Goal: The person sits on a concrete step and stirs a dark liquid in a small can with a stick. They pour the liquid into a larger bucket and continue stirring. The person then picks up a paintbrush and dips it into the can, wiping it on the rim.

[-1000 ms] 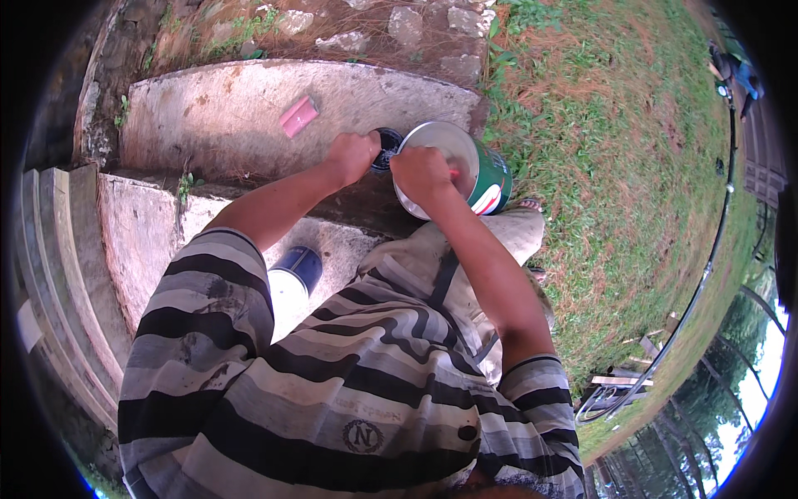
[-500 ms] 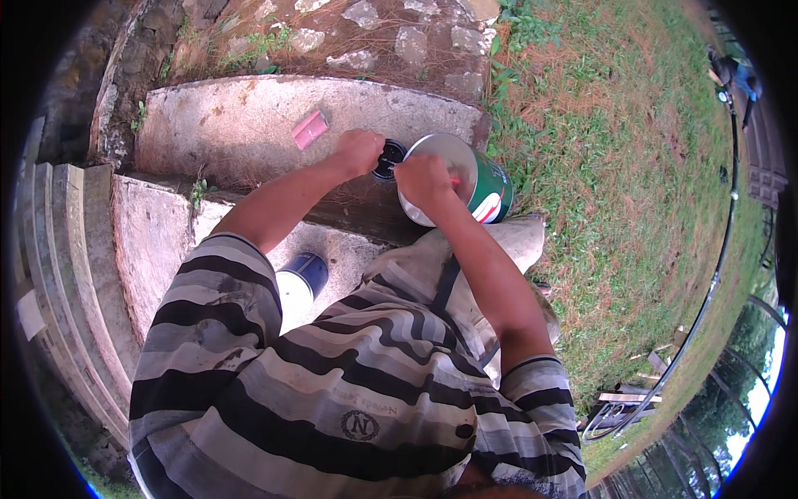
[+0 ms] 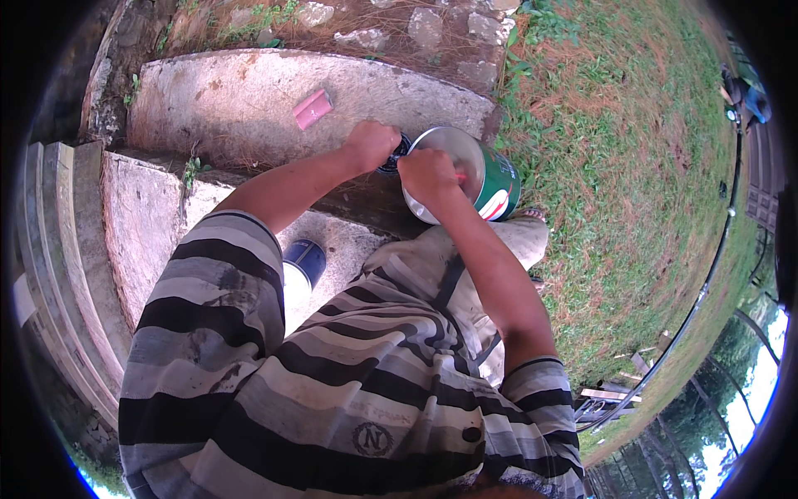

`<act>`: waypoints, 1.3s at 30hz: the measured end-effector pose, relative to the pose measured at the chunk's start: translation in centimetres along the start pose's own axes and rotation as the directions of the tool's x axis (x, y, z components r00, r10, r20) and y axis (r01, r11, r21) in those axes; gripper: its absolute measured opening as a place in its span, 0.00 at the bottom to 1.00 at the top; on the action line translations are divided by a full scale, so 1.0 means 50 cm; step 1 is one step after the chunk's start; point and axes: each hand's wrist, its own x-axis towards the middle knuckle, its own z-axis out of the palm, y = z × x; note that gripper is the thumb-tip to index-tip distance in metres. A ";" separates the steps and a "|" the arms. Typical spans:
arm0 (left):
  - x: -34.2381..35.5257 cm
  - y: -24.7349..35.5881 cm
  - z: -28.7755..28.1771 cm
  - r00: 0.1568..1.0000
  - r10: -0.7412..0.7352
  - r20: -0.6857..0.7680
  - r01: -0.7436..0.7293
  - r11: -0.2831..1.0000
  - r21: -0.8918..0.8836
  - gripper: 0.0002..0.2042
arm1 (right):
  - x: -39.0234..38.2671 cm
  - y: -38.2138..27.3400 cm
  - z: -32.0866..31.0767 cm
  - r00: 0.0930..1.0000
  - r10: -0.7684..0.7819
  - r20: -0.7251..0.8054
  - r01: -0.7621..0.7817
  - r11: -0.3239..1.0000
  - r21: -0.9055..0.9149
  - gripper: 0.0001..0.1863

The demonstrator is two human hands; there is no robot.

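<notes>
Green cylindrical bucket (image 3: 499,185), right hand (image 3: 428,174) clenched at its mouth, small round black container (image 3: 397,156) left of the bucket, left hand (image 3: 371,147) clenched beside it, either's grasp hidden

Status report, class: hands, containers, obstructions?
Left hand at black container; right hand at green bucket; both grips hidden. Pink object lies apart, blocking neither.

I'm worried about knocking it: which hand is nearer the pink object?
Left. Your left hand is right of the pink object, nearer your body; your right hand is farther right, by the green bucket.
</notes>
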 end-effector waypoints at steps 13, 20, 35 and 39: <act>0.016 -0.025 -0.075 0.998 0.031 0.049 -0.032 0.999 0.025 0.04 | 0.011 -0.003 -0.014 0.999 0.040 0.005 -0.040 0.997 -0.064 0.12; -0.011 -0.041 -0.020 0.999 0.029 0.044 -0.028 0.999 -0.025 0.09 | 0.020 -0.011 0.006 1.000 -0.018 -0.019 0.018 0.999 -0.044 0.12; 0.023 -0.064 -0.053 0.993 -0.040 0.112 0.043 0.999 -0.030 0.08 | 0.024 -0.012 -0.028 0.999 0.038 0.035 -0.035 0.995 -0.096 0.11; 0.013 -0.045 -0.040 0.988 -0.073 0.138 0.072 0.997 0.009 0.10 | 0.026 -0.008 0.000 0.998 0.053 0.016 -0.052 0.996 -0.076 0.12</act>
